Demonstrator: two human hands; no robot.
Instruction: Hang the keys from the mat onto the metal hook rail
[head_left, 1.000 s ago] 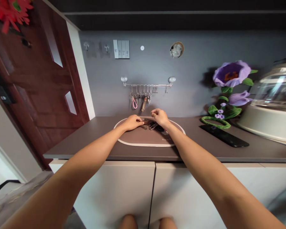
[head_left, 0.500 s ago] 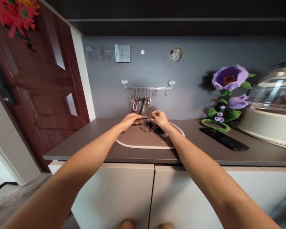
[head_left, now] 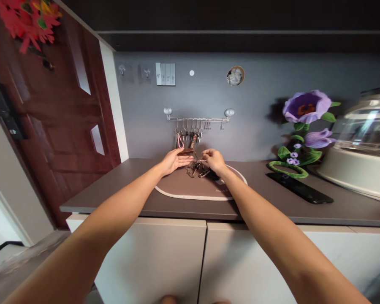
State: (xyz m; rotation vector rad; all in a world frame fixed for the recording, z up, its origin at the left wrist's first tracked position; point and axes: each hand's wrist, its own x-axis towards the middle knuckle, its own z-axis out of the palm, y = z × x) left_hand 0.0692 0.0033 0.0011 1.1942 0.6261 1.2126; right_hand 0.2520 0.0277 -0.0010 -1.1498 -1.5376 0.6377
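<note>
Over placemat (head_left: pixel 190 197) | right grip (head_left: pixel 214 161) seemingly pinching thin sideways key (head_left: pixel 203 160) | left hand (head_left: pixel 174 162) spread

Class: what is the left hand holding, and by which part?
Its fingers seem to hold a brown key fob by its end; too small to be sure.

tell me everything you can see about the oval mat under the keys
The oval mat is a flat, dark taupe piece, perhaps leather or soft plastic by its look, with a cream border around its edge and small pale lettering near its right end. It lies flat on the dark brown counter, its long axis running along the wall. A cluster of metal keys rests on its far half. The left hand and right hand are over that far side and hide part of its rim.
</note>
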